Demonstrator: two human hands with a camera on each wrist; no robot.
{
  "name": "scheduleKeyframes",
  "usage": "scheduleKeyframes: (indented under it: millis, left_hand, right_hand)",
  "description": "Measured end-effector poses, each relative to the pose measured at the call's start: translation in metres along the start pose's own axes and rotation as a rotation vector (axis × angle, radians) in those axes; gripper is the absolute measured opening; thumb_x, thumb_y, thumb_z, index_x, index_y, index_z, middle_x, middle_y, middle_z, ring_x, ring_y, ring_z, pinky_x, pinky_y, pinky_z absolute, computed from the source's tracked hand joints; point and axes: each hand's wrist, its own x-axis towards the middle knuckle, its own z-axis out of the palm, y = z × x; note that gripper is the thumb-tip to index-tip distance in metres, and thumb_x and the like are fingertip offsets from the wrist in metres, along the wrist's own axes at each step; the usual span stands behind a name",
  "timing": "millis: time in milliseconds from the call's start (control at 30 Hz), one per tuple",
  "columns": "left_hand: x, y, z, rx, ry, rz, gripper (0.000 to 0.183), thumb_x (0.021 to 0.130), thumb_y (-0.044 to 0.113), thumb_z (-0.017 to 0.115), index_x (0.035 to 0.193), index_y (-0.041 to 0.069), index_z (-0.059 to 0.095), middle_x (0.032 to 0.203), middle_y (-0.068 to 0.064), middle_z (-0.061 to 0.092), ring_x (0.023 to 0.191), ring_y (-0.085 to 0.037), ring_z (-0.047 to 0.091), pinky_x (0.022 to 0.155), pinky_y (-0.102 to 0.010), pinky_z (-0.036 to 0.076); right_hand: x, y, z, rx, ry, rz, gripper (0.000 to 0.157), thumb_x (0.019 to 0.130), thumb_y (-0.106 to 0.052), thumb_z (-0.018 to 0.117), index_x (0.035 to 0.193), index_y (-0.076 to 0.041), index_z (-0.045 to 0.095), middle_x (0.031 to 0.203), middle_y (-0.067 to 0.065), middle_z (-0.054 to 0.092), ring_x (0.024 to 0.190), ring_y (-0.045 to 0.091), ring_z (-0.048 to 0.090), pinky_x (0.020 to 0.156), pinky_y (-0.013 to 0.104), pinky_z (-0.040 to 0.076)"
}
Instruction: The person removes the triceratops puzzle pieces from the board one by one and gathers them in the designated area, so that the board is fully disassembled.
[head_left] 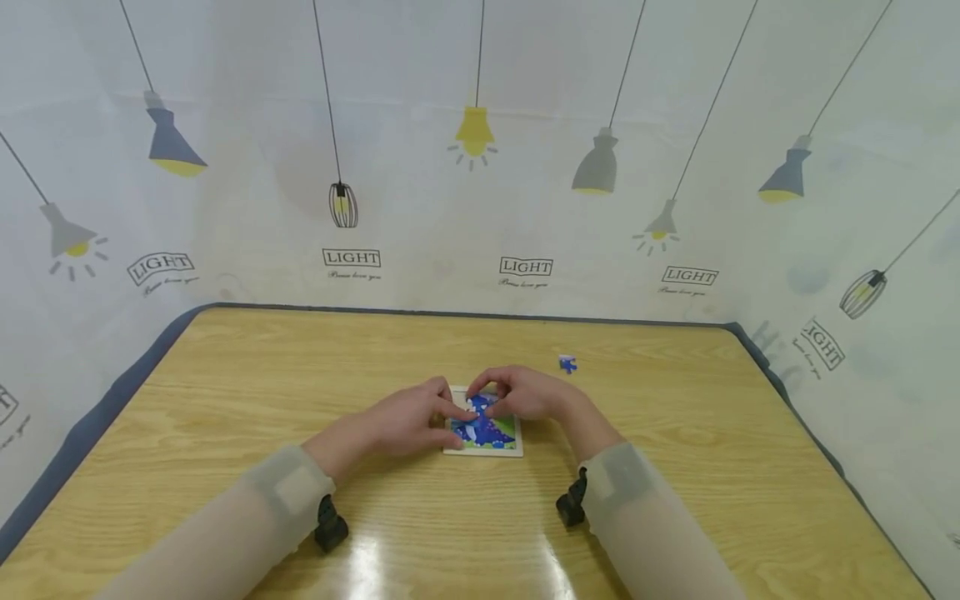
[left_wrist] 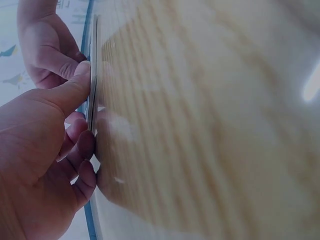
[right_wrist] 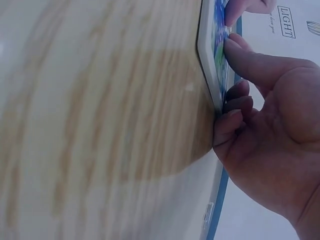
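A small square jigsaw puzzle [head_left: 487, 437] with a blue dinosaur picture lies in a pale frame on the table. My left hand [head_left: 414, 417] rests at its left side, the index finger reaching over the picture and the thumb at the lower left corner. From the upper right, my right hand [head_left: 528, 393] bends its index finger and thumb around a blue puzzle piece [head_left: 481, 402] at the picture's upper part. That piece is partly hidden by fingers. Beyond the right hand lies a loose blue and white jigsaw piece [head_left: 567, 364].
The wood-grain table [head_left: 660, 417] has dark edging and glossy reflections near the front. Behind it and along both sides stands a pale wall covering [head_left: 420, 167] printed with hanging lamps. Dark wrist cameras [head_left: 330, 525] sit below both sleeves.
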Motion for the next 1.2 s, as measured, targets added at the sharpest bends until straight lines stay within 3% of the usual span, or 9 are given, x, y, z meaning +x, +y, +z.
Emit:
scheduleKeyframes:
  millis: [300,500,767,967,1200]
  left_hand:
    - [0.001,0.003,0.0,0.003,-0.012,-0.034,0.042,0.103,0.039,0.079,0.143,0.028,0.075,0.108,-0.001,0.053,0.091,-0.017,0.051,0.078,-0.031,0.042]
    - [0.002,0.003,0.001,-0.006,-0.012,-0.037,0.042,0.103,0.038,0.078,0.143,0.028,0.075,0.109,-0.001,0.053,0.093,-0.017,0.052,0.079,-0.032,0.042]
    - [0.001,0.003,0.001,0.0,-0.005,-0.028,0.043,0.103,0.039,0.078,0.144,0.026,0.075,0.109,-0.002,0.053,0.092,-0.016,0.051,0.078,-0.031,0.042]
    - [0.001,0.002,0.001,0.003,0.0,-0.031,0.044,0.103,0.039,0.079,0.144,0.026,0.075,0.109,-0.002,0.053,0.091,-0.016,0.052,0.078,-0.031,0.043]
    - [0.003,0.001,0.002,0.009,-0.001,-0.024,0.044,0.102,0.039,0.079,0.144,0.025,0.074,0.109,-0.002,0.054,0.091,-0.015,0.051,0.079,-0.031,0.044]
  right_hand:
    - [-0.002,0.002,0.002,0.051,0.031,0.001,0.03,0.105,-0.016,0.073,0.129,-0.034,0.075,0.117,0.007,0.061,0.116,0.029,0.052,0.104,0.048,0.039]
    - [-0.003,0.004,0.005,0.09,0.055,0.006,0.031,0.105,-0.016,0.073,0.129,-0.036,0.075,0.129,0.005,0.065,0.121,0.028,0.055,0.114,0.054,0.042]
    - [-0.002,0.009,0.005,0.144,0.048,-0.072,0.031,0.105,-0.01,0.072,0.13,-0.027,0.077,0.152,0.006,0.065,0.149,0.034,0.052,0.128,0.065,0.032]
    - [0.0,0.012,0.005,0.124,0.047,-0.147,0.032,0.104,-0.007,0.072,0.132,-0.022,0.077,0.148,0.004,0.067,0.146,0.032,0.052,0.128,0.063,0.031]
    - [-0.001,0.013,0.007,0.105,0.074,-0.116,0.03,0.104,-0.01,0.073,0.127,-0.028,0.079,0.143,0.001,0.063,0.136,0.026,0.05,0.124,0.062,0.034]
